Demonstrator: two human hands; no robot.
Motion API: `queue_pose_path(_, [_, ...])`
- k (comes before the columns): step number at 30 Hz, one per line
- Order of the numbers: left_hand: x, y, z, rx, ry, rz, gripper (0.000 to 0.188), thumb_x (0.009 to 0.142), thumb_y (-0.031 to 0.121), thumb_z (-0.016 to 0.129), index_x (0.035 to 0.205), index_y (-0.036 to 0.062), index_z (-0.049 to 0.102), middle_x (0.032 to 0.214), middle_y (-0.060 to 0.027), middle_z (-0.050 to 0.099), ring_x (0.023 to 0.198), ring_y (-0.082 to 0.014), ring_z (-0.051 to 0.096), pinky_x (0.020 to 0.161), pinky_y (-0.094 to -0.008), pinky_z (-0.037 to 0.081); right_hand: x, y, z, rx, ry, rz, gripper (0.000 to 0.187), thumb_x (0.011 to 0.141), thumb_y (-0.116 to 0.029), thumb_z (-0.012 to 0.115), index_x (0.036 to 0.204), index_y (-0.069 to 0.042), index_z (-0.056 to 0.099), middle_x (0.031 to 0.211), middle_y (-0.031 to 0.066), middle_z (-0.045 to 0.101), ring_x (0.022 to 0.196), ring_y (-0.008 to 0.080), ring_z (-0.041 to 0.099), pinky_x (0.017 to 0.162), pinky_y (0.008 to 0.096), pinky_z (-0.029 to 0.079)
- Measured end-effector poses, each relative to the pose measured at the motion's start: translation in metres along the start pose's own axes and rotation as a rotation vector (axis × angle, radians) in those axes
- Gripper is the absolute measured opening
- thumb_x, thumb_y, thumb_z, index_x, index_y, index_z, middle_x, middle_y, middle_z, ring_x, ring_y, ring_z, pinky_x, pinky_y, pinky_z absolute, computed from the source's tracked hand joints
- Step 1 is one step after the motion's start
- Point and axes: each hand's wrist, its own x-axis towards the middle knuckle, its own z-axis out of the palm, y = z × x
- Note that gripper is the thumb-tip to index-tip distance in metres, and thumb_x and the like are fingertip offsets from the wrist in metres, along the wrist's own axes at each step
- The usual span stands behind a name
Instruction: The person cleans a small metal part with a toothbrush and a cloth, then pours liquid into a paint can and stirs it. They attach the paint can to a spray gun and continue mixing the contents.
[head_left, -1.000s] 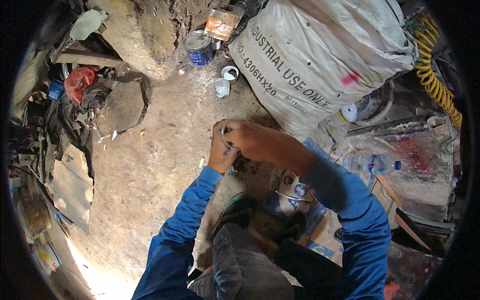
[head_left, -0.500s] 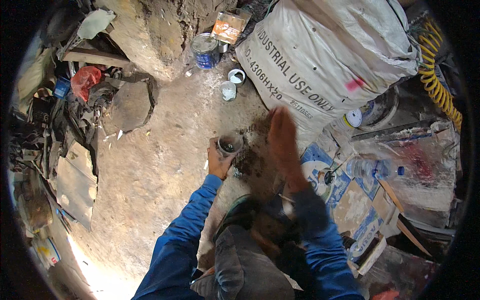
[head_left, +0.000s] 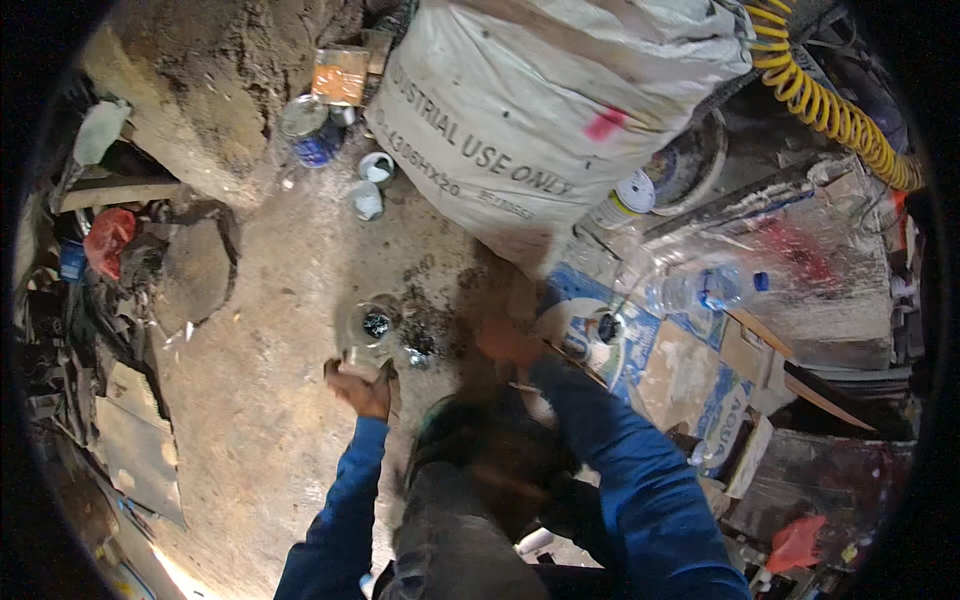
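A clear cup [head_left: 362, 328] is showing its mouth to the camera left of centre, with dark, glossy matter lying in its bottom; whether it is resting on the floor [head_left: 270, 330] or hanging just above, I cannot tell. It is looking like thin plastic, so it is probably going to be light, springy and easily dented, and slick wherever the dark matter is wetting it. Low on the wall, with thumb and fingers opposite and pressing gently, is seeming the best place for taking hold.

The left hand [head_left: 360, 390] is reaching to the cup's near side, its grip spreading fairly wide between thumb and fingers; I cannot tell whether it is bearing the cup's weight. Just right of the cup a dark wet patch [head_left: 428, 335] is staining the floor. Farther right, the right hand [head_left: 508, 342] is blurring, so I cannot tell its grip.

Beyond, two small white cups [head_left: 367, 200] are standing near a blue tin [head_left: 315, 142], and a white sack [head_left: 530, 130] is filling the far side. To the right, blue-and-white cardboard [head_left: 690, 375] is lying beneath a clear bottle [head_left: 690, 292]
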Motion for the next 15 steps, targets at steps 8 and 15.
queue_pose_path(8, [-0.086, 0.095, 0.098, -0.114, -0.959, 0.641, 0.043, 0.085, 0.015, 0.065, 0.126, 0.0089, 0.055, 0.124, -0.0160, 0.056, 0.119, -0.0375, 0.050, 0.097, -0.0470, 0.046, -0.142, 0.073, -0.141, 1.199, -0.319, 0.546, 0.033, 0.092, -0.020, 0.061, 0.120, -0.002, 0.060, 0.113, 0.0113, 0.063, 0.098, 0.0218, 0.064, 0.078, 0.0367, 0.054])
queue_pose_path(15, [-0.072, 0.132, 0.150, 0.155, -1.370, 0.475, 0.041, 0.092, 0.018, 0.056, 0.133, 0.0094, 0.053, 0.132, -0.0153, 0.054, 0.125, -0.0339, 0.047, 0.100, -0.0442, 0.046, -0.205, 0.018, -0.154, 1.478, -0.287, 0.600, 0.033, 0.093, -0.021, 0.067, 0.116, 0.002, 0.064, 0.095, 0.0109, 0.069, 0.077, 0.0165, 0.068, 0.072, 0.0292, 0.057])
